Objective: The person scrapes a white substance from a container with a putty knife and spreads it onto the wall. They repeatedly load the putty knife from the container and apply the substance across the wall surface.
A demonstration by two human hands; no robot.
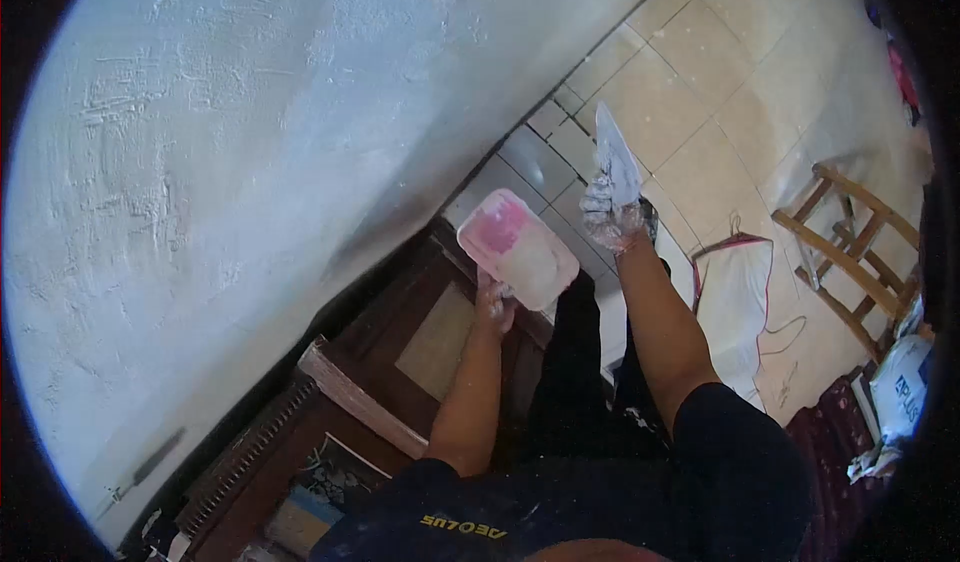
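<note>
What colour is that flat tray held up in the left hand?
The flat rectangular plastic tray is pink with whitish paste smeared on it, seen in the head view.

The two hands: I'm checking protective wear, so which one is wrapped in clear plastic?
The right hand, gripping the plaster-coated trowel, wears a clear plastic covering. The left hand, under the pink tray, is bare.

Rough white wall (200, 162), beige tiled floor (700, 72), wooden chair (850, 252), dark cabinet (400, 362).

Rough plaster wall (200, 162), plastic tray (517, 249)
</note>
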